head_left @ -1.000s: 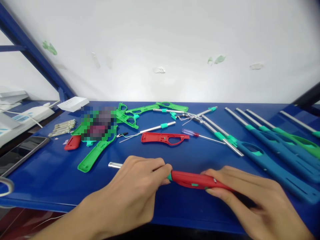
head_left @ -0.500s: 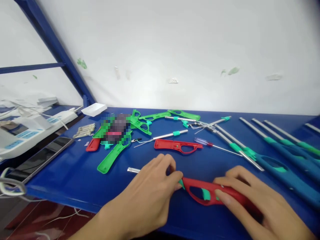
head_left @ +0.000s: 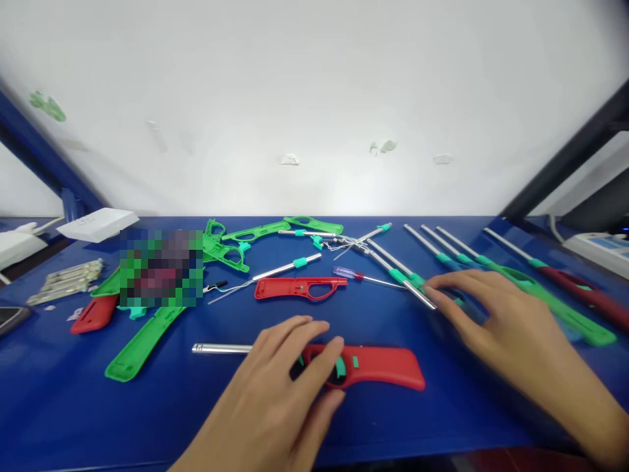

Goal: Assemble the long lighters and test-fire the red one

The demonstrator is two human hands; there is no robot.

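Note:
A red long-nosed lighter [head_left: 378, 364] with teal trigger and a metal tube lies flat on the blue table [head_left: 73, 406]. My left hand [head_left: 280, 393] rests over its trigger end, fingers curled loosely onto the body, thumb near the teal trigger. My right hand [head_left: 496, 321] hovers apart from it to the right, fingers spread flat over the blue lighter [head_left: 459, 301] and near a metal tube tip [head_left: 417, 294]. It holds nothing.
A red half shell [head_left: 299, 288] and a small screwdriver [head_left: 361, 276] lie behind the lighter. Green shells [head_left: 142, 341] and a red piece [head_left: 93, 313] sit left. Finished lighters [head_left: 550, 301] line the right. White box [head_left: 95, 224], metal strips [head_left: 66, 280] far left.
My right hand let go of the red lighter and moved right and away toward the blue lighters. The red lighter now lies flat on the table under my left hand. The view swung right.

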